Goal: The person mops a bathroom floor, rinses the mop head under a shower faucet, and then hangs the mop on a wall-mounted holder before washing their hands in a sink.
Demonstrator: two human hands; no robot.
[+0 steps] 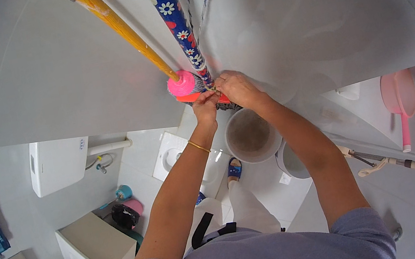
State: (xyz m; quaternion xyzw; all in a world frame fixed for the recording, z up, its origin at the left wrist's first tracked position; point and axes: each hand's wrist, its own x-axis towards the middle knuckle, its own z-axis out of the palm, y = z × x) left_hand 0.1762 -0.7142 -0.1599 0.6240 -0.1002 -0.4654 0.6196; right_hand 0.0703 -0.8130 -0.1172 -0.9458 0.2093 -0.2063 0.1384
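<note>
My left hand (207, 106) and my right hand (237, 87) meet at the lower end of a mop handle (182, 34) wrapped in blue floral film. Between my fingertips is a thin, light-coloured cord (210, 87) at the handle's base, and both hands pinch it; its exact loops are too small to make out. Just below, my hands partly cover the mop's orange-red collar (223, 98) and its grey strands (227, 106). Close on the left leans a second mop, with a yellow handle (127, 31) and a pink ribbed collar (182, 84).
Under my right forearm stands a bucket of murky water (251, 135), beside another bucket (292, 159). A squat toilet (166, 157) lies below my left arm. The cistern (59, 166) and a cabinet (95, 249) are leftward. At right are a pink dipper (399, 95) and a metal pole (388, 164).
</note>
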